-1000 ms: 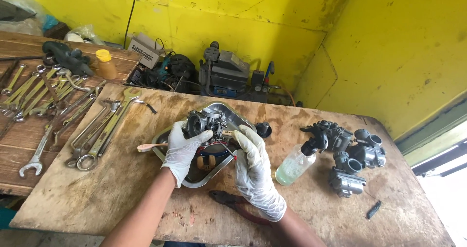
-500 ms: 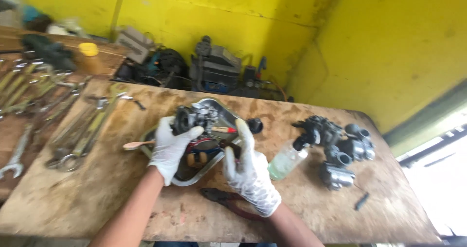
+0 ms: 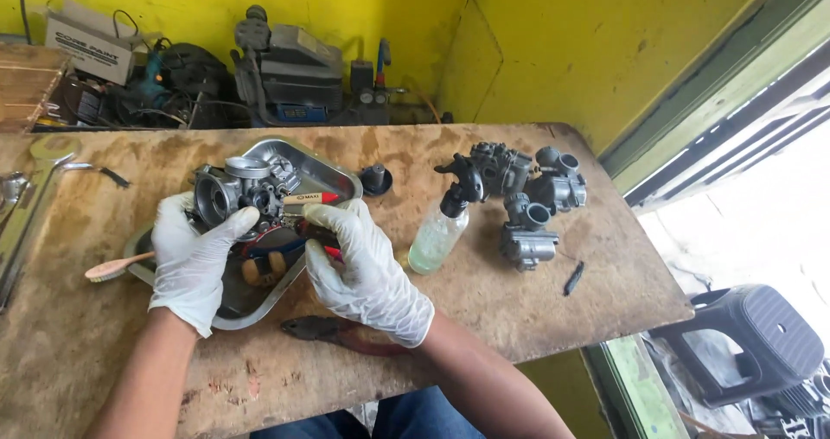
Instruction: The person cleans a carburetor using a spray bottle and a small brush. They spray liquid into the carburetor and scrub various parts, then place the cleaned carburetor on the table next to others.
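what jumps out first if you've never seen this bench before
Two white-gloved hands meet over a dented metal tray at the centre of the worn wooden bench: the left hand grips a grey metal carburettor, the right hand works beside it. Further right stands a clear spray bottle.

One head-worn camera looks steeply down, close over the wooden workbench [image 3: 519,318], facing the yellow wall [image 3: 553,41].
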